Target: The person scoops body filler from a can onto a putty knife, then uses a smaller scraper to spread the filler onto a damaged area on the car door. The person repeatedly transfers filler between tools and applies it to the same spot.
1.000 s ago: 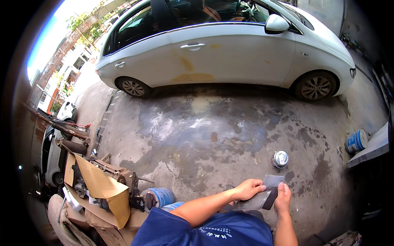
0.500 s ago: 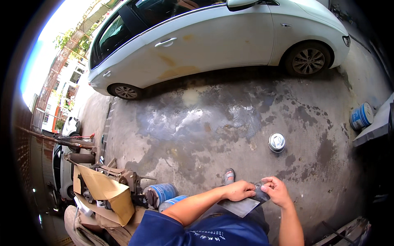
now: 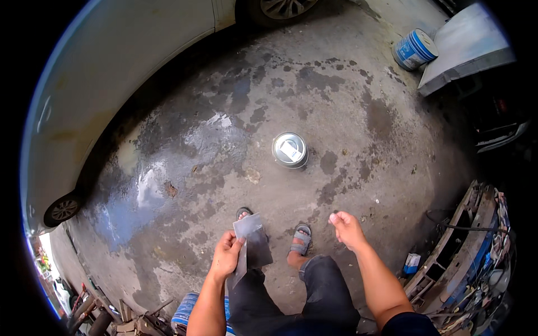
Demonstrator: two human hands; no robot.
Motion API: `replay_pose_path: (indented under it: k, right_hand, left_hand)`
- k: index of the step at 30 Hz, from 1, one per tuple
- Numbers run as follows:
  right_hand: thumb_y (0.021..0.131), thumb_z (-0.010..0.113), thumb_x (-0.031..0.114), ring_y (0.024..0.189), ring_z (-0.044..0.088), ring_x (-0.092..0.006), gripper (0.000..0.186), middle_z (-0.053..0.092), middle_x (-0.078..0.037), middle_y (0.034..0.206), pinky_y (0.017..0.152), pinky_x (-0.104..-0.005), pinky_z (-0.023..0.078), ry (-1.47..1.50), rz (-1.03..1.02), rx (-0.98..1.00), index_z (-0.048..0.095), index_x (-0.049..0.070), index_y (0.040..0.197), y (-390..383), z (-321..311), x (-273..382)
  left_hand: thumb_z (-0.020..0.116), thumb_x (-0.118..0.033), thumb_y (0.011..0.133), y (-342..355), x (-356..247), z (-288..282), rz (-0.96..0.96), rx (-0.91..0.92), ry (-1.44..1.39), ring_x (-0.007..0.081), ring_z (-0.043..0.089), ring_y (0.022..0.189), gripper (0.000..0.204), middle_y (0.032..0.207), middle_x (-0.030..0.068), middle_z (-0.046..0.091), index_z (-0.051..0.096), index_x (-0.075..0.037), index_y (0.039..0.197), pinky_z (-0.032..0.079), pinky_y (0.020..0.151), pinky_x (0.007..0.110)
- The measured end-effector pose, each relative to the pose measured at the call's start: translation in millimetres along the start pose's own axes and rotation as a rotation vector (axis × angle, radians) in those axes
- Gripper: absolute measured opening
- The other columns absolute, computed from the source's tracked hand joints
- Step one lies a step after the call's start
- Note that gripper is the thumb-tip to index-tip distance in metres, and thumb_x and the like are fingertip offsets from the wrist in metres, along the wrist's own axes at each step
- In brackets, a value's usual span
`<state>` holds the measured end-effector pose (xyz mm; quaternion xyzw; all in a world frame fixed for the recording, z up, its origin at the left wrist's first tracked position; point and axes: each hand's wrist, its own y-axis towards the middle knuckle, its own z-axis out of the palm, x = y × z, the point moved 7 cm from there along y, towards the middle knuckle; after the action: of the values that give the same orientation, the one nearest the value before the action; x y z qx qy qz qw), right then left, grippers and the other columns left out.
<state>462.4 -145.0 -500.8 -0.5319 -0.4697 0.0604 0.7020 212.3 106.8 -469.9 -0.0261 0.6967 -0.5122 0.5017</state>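
Observation:
My left hand grips flat, thin rectangular plates, like metal scrapers, held over my legs; one is pale, another darker grey. My right hand is raised apart from them, fingers curled together; whether anything small is pinched there I cannot make out. A round silver can with a white rectangle on its lid stands on the concrete floor beyond my sandalled feet.
A white car spans the upper left. At upper right are a blue bucket and a pale panel. Piled old car parts lie at lower right, near a small blue container. Another blue bucket sits at lower left.
My view has swung down and rightward toward the can. My right hand has let go of the plates and moved off to the right; my left hand keeps hold of them.

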Motion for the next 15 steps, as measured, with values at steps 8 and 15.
replay_pose_path:
  k: [8, 15]
  right_hand:
    - [0.082, 0.067, 0.015, 0.081, 0.062, -0.0221, 0.024, 0.063, -0.01, 0.089, 0.073, -0.0331, 0.05, -0.49, -0.4, -0.314, 0.054, 0.002, 0.097, 270, -1, -46]
    - [0.079, 0.071, 0.028, 0.119, 0.049, -0.0328, 0.048, 0.054, -0.017, 0.121, 0.099, -0.0444, 0.043, -1.014, -0.56, -0.341, 0.054, 0.003, 0.117, 369, 70, 20]
  left_hand:
    - [0.052, 0.003, 0.091, 150, 34, -13, 0.265, -0.063, 0.045, 0.0069, 0.053, 0.078, 0.039, 0.091, 0.002, 0.059, 0.042, -0.002, 0.128, 0.044, 0.069, 0.021]
    - [0.058, -0.005, 0.089, 200, 20, -32, 0.35, -0.123, 0.362, 0.0056, 0.05, 0.071, 0.012, 0.078, -0.0018, 0.059, 0.061, 0.002, 0.099, 0.042, 0.065, 0.023]
